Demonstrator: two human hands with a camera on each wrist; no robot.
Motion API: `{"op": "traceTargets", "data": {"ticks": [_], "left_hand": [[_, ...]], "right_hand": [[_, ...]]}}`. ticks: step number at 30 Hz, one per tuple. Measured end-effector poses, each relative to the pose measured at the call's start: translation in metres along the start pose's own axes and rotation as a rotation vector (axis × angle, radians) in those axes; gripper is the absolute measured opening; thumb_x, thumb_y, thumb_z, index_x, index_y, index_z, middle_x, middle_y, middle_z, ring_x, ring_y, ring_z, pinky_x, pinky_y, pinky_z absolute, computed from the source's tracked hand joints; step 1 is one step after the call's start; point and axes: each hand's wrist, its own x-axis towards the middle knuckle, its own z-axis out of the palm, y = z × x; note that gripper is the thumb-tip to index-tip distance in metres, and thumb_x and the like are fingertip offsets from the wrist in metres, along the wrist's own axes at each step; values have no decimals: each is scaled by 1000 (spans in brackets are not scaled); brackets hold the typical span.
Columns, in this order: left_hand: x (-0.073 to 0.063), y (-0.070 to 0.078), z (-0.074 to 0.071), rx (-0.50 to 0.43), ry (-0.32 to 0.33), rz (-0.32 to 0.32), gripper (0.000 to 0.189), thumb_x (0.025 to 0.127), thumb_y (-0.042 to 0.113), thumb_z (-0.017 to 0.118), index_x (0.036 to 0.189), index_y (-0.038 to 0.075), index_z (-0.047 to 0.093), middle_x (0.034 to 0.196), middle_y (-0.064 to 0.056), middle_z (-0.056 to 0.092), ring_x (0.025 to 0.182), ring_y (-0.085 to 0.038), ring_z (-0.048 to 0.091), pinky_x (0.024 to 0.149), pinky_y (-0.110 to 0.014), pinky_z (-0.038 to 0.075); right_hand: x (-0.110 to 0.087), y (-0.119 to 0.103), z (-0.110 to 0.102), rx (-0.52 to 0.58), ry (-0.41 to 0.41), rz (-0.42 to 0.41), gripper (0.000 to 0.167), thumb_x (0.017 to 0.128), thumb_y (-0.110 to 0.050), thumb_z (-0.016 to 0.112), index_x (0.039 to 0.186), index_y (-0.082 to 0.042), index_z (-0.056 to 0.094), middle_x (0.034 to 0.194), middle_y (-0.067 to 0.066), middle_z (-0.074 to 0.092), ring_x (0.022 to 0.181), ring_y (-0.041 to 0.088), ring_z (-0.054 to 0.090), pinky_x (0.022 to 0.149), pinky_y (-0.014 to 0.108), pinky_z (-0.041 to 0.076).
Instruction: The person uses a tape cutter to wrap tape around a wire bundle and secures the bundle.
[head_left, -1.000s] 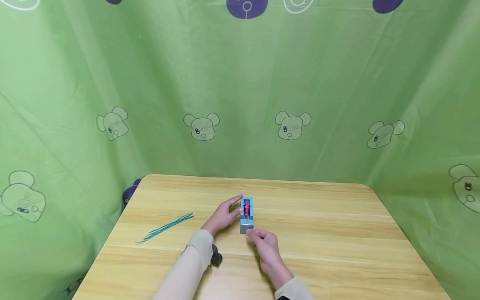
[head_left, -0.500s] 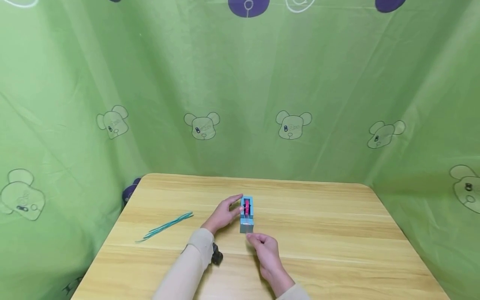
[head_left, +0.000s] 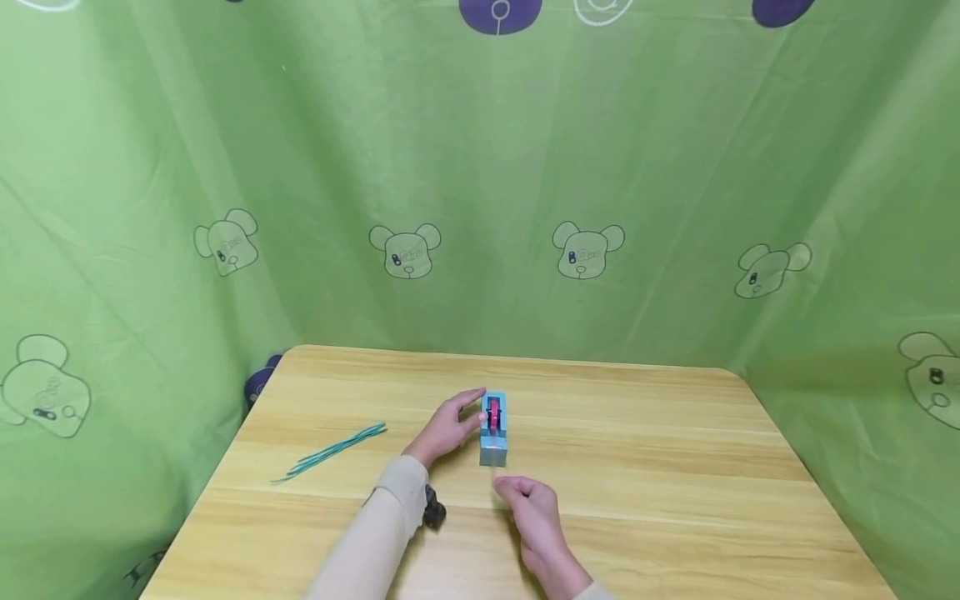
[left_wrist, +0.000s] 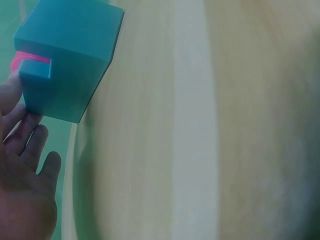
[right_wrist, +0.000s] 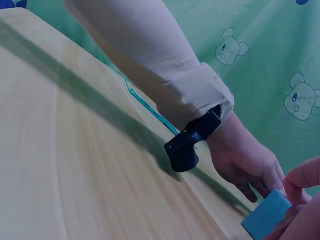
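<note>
A blue tape dispenser (head_left: pixel 493 457) with a pink-cored tape roll (head_left: pixel 494 414) stands on the wooden table in the head view. My left hand (head_left: pixel 447 429) holds it from the left, thumb at its side and index fingertip at the far corner. The left wrist view shows the dispenser (left_wrist: pixel 75 30) close up, the other fingers (left_wrist: pixel 37 145) loosely extended behind it. On the near side my right hand (head_left: pixel 534 508) pinches the end of a clear tape strip (head_left: pixel 494 472) between thumb and index finger. The strip stretches from the dispenser's front to those fingertips.
A bundle of thin teal strands (head_left: pixel 330 452) lies on the table (head_left: pixel 675 483) to the left. A black wrist camera (head_left: pixel 433 510) sits at the left cuff. A green curtain (head_left: pixel 480 167) with bear-face prints hangs behind and along both sides.
My right hand has moved toward me, away from the dispenser, and the pulled tape strip has lengthened. The left hand and dispenser have stayed in place.
</note>
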Motion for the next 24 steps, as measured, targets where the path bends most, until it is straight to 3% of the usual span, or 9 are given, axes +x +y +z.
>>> {"op": "traceTargets", "data": {"ticks": [3, 6, 9, 10, 12, 15, 24], "left_hand": [[1, -1, 0, -7, -4, -5, 57, 100, 33, 59, 152, 20, 40, 156, -1, 35, 106, -33, 60, 99, -44, 46], [1, -2, -1, 0, -3, -8, 57, 99, 34, 60, 152, 23, 41, 156, -1, 35, 93, -31, 61, 91, -38, 50], [2, -1, -1, 11, 1, 2, 56, 99, 34, 60, 151, 23, 42, 156, -1, 36, 105, -32, 60, 95, -41, 49], [2, -1, -1, 21, 6, 7, 56, 99, 34, 60, 151, 23, 42, 155, -1, 37, 117, -31, 55, 101, -41, 45], [2, 0, -2, 27, 5, 17, 56, 99, 31, 60, 151, 20, 42, 155, -1, 37, 126, -34, 50, 107, -45, 39], [2, 2, -3, 44, 11, 31, 56, 99, 28, 61, 150, 17, 43, 154, -1, 38, 141, -27, 34, 114, -44, 26], [0, -1, 0, -12, -1, 37, 58, 100, 29, 60, 152, 15, 39, 156, -2, 36, 143, -28, 30, 115, -46, 24]], "right_hand": [[-5, -1, 1, -7, -4, 1, 25, 88, -18, 72, 99, 5, 69, 100, 7, 65, 88, 20, 50, 77, 33, 43], [-9, -2, 1, -13, -4, 3, 25, 89, -18, 72, 99, 4, 69, 101, 6, 65, 89, 19, 50, 77, 34, 43], [-13, -1, 1, -7, -2, 8, 26, 89, -18, 71, 101, 5, 69, 101, 6, 65, 89, 18, 50, 74, 32, 44], [-14, -1, 1, -2, -2, 10, 26, 89, -17, 71, 101, 6, 69, 101, 5, 65, 88, 17, 50, 73, 30, 45], [-16, 0, 0, 13, 3, 18, 26, 89, -16, 71, 100, 7, 69, 101, 5, 65, 86, 17, 50, 69, 28, 45], [-17, 1, -2, 38, 6, 36, 25, 90, -16, 71, 100, 7, 69, 99, 4, 63, 80, 16, 49, 62, 26, 44], [-20, 7, -6, 86, -43, 84, 26, 92, -15, 68, 105, 7, 67, 99, 4, 59, 69, 14, 47, 60, 23, 43]]}}
